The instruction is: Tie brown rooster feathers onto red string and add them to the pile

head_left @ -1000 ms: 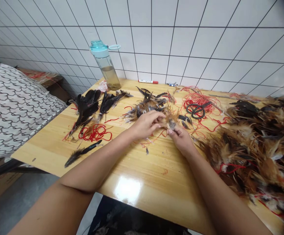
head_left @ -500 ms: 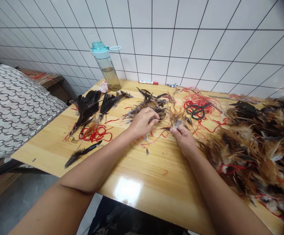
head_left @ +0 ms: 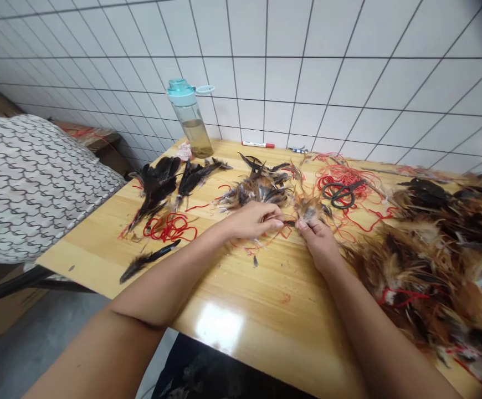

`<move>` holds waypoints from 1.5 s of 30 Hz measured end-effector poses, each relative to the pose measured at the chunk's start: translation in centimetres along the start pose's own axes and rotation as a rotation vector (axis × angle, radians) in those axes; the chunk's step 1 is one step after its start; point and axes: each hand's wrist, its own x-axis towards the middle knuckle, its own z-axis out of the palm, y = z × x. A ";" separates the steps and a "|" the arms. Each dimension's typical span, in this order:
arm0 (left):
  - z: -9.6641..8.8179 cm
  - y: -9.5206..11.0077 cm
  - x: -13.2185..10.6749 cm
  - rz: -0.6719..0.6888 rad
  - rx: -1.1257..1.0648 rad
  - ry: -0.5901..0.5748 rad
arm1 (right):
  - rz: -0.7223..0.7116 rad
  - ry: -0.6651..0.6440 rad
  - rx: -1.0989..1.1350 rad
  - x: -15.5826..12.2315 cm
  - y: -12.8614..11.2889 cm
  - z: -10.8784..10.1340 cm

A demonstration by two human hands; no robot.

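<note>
My left hand [head_left: 252, 220] and my right hand [head_left: 318, 238] meet over the middle of the wooden table [head_left: 241, 310]. Both are pinched on a small bunch of brown feathers [head_left: 308, 208], the left at its dark quill end, the right at its base. Loose red string [head_left: 266, 239] lies under the hands. A pile of sorted brown-black feathers [head_left: 257, 188] sits just behind my left hand.
Black feathers [head_left: 158, 183] and a red string coil [head_left: 170, 227] lie at the left, one black feather [head_left: 147, 259] near the front edge. Scissors [head_left: 341, 191] rest on red string. A big feather heap [head_left: 436, 249] fills the right. A water bottle [head_left: 191, 119] and marker [head_left: 257, 144] stand by the tiled wall.
The hands drew apart on the feather bunch half a second ago and have come back together. The view has shifted slightly left and down.
</note>
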 end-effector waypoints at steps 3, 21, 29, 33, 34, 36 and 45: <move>0.2 0.1 0.2 0.023 -0.010 0.038 | -0.014 0.012 0.019 0.2 0.3 -0.1; 2.6 0.4 0.8 0.027 0.048 0.265 | -0.244 0.017 -0.373 0.6 1.2 -0.3; 4.7 1.2 1.0 -0.113 -0.196 0.303 | -0.430 0.000 -0.505 0.3 1.5 0.3; 5.3 1.3 0.9 -0.145 -0.235 0.349 | -0.443 0.024 -0.598 0.1 1.9 0.6; 5.5 1.4 0.8 -0.148 -0.225 0.368 | -0.442 0.023 -0.625 0.0 1.9 0.7; 5.8 1.6 0.8 -0.143 -0.193 0.400 | -0.431 0.017 -0.675 -0.2 2.0 0.8; 6.0 1.4 0.8 -0.177 -0.126 0.432 | -0.421 -0.002 -0.597 -1.0 1.1 1.5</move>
